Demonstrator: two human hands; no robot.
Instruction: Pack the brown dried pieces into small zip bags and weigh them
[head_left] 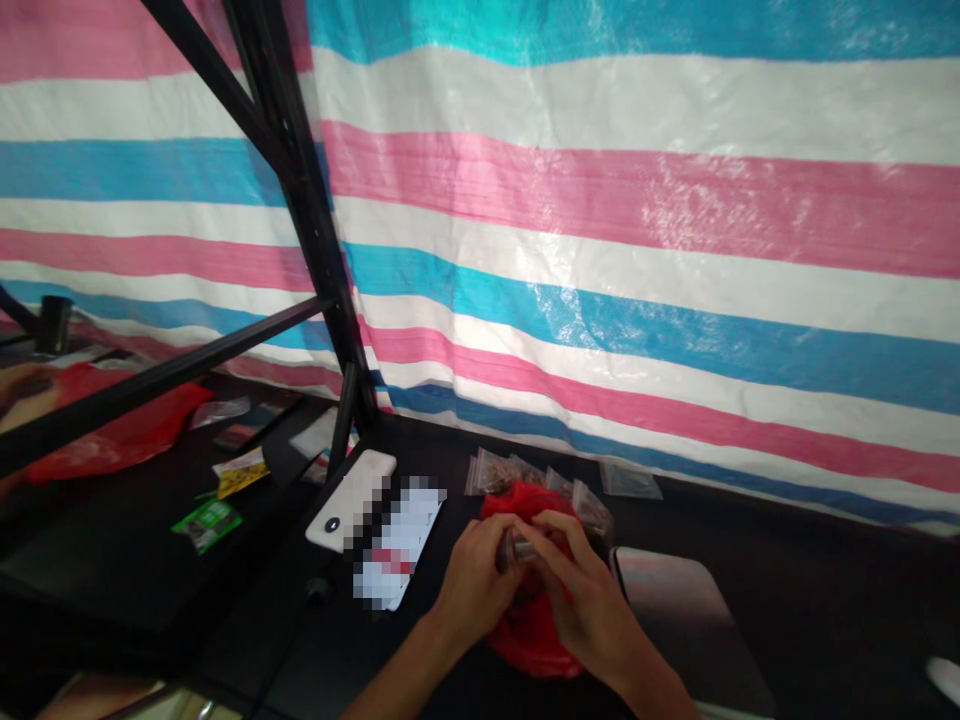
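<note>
Both of my hands are over a red plastic bag (pixel 536 650) that lies open on the black table. Between my fingertips is a small clear plastic bag (pixel 519 550), its top edge pinched from both sides. My left hand (pixel 476 575) grips its left side with bent fingers. The fingers of my right hand (pixel 574 575) close on the other side. What lies inside the red bag is mostly hidden by my hands. Just behind it are several small clear zip bags (pixel 499 472) with brownish contents. A flat clear bag (pixel 630 480) lies to their right.
A silver flat panel (pixel 682 600) lies right of the red bag. On the left are a white device (pixel 352 500) and a partly blurred-out phone (pixel 412 540). Past the black metal frame (pixel 315 230) are green (pixel 208 522) and yellow packets (pixel 241 472) and another person's hand (pixel 26 385).
</note>
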